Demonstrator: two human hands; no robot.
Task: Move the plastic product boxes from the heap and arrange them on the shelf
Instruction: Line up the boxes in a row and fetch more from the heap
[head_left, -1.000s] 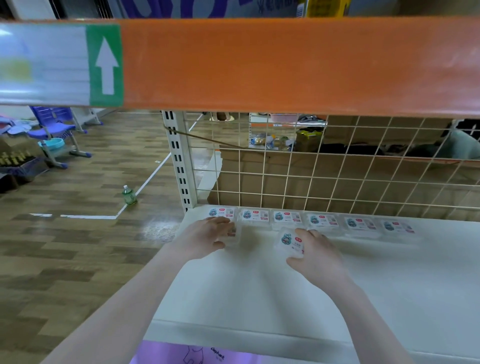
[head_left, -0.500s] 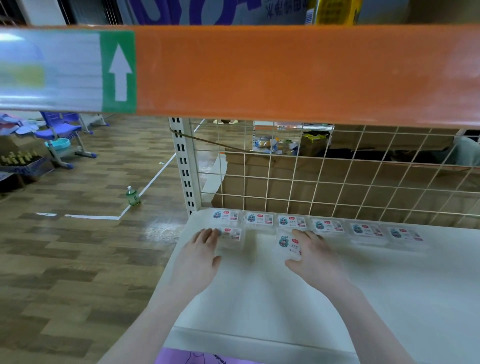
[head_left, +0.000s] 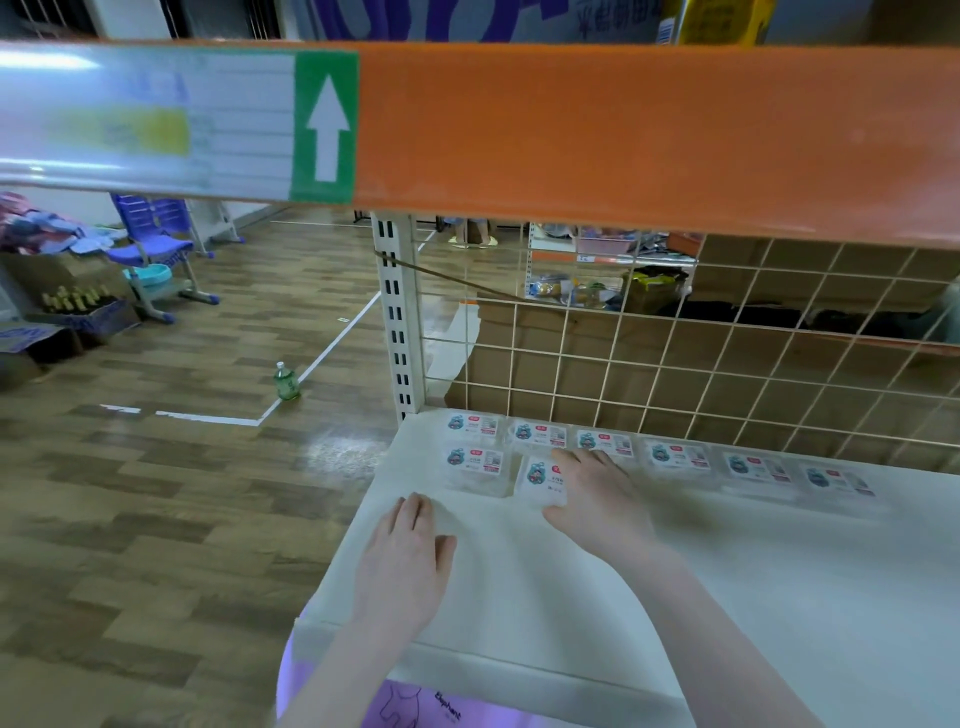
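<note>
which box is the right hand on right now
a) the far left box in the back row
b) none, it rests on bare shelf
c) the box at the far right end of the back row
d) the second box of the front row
d: the right hand lies with straight fingers on the clear plastic product box with a blue and red label, second in the front row on the white shelf.
</note>
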